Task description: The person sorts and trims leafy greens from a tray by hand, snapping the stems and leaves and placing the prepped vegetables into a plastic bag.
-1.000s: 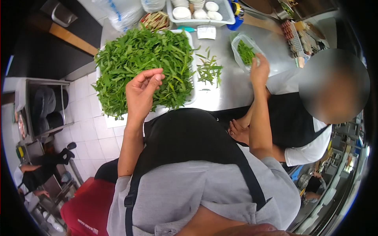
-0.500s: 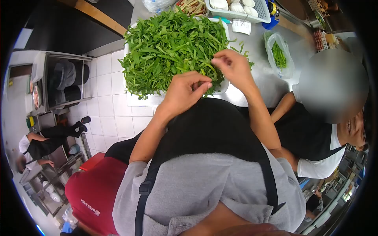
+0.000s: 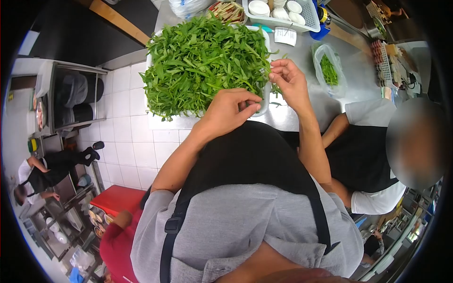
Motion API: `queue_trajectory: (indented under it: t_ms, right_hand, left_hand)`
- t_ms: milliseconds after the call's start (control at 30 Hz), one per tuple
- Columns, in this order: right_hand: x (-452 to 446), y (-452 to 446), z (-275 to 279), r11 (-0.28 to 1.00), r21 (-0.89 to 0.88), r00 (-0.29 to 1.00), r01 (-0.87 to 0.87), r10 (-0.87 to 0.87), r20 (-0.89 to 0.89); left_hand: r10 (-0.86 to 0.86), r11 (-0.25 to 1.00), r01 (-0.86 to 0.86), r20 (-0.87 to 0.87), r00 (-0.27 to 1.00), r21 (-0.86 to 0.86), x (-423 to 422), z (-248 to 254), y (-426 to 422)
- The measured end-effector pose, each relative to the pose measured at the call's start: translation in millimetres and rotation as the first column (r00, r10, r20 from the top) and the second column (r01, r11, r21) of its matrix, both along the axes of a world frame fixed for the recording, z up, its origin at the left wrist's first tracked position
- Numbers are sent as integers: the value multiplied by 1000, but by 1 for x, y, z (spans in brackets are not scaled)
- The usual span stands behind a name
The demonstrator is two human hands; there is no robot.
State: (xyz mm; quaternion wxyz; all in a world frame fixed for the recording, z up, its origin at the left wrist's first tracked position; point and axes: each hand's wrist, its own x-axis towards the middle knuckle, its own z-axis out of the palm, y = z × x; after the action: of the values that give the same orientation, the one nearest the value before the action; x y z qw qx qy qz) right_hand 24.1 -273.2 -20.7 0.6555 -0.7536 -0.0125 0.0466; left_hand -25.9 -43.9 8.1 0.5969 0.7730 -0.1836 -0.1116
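Note:
Leafy green vegetables are heaped in a white tray on the steel table. My left hand is at the heap's near edge, its fingers curled towards the thumb; whether something small is between them is hidden. At the tray's right edge, my right hand pinches a green sprig between thumb and fingertips. A few loose green pieces lie beside the tray, partly behind my right hand. Farther right, a clear plastic bag holds cut green stems.
A basket of white dishes, a bowl of cut stalks and a white label are at the back. A co-worker in a black apron stands at the right. Someone in red is at the lower left.
My right hand has come from the plastic bag to the tray's right edge, then pinched a sprig. My left hand has stayed by the heap. The person in red has shifted, uncovering a red surface.

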Motion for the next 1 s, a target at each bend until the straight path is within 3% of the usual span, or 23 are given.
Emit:
queue_trajectory:
  t_ms: [100, 200, 267, 333, 367, 400, 467, 500, 567, 667, 767, 800, 867, 900, 967, 1000]
  right_hand:
    - [-6, -11, 10, 998, 63, 1000, 17, -17, -7]
    - [-11, -35, 2, 974, 65, 971, 217, -223, 91]
    - [-14, -54, 2, 921, 68, 894, 383, -388, 225]
    - [-12, -79, -2, 851, 120, 769, 511, -515, 380]
    - [-9, -92, -3, 813, 132, 706, 567, -562, 431]
    - [1, -112, -7, 767, -114, 701, 631, -501, 508]
    - [14, -154, -24, 479, -541, 716, 692, -356, 600]
    - [9, -170, -31, 422, -614, 745, 666, -340, 574]
    - [26, -193, -34, 306, -729, 789, 612, -301, 536]
    - [38, -178, -28, 516, -774, 928, 367, -155, 338]
    - [75, -215, -86, 418, -883, 977, 215, -107, 187]
    - [85, -222, -99, 393, -901, 983, 185, -86, 164]
    - [73, -193, -47, 372, -927, 994, 42, -112, 0]
    - [63, -179, -17, 350, -935, 990, -50, -104, -92]
    - [26, -175, 2, 348, -926, 989, 146, -55, 135]
    - [12, -163, 26, 411, -902, 990, 136, -78, 114]
  left_hand:
    - [0, 1000, 0, 42, 999, 16, 12, 0, -15]
    - [-38, 999, 34, 160, 986, 27, 40, -2, -45]
    - [-43, 999, 47, 309, 950, -4, 66, -10, -74]
    - [-37, 997, 57, 303, 952, -58, 90, -20, -112]
    - [-31, 999, 34, 338, 941, -4, 101, -25, -135]
    - [-27, 999, 9, 374, 927, 50, 114, -30, -156]
    - [-109, 991, 119, 153, 982, -56, 147, -49, -196]
    - [-165, 979, 169, 42, 985, -117, 153, -54, -210]
    - [-94, 993, 102, 135, 986, -55, 155, -48, -218]
    - [-121, 992, 126, 154, 981, -25, 145, -31, -213]
    - [-171, 983, 182, 234, 957, -28, 141, -27, -208]
    - [-188, 978, 201, 187, 964, -52, 141, -23, -199]
    - [-206, 971, 214, 85, 975, -102, 132, -4, -166]
    - [-199, 973, 210, 113, 973, -94, 126, 8, -143]
    - [-207, 977, 212, 156, 966, -13, 104, 34, -84]
    - [-222, 975, 215, 174, 959, 60, 87, 40, -56]
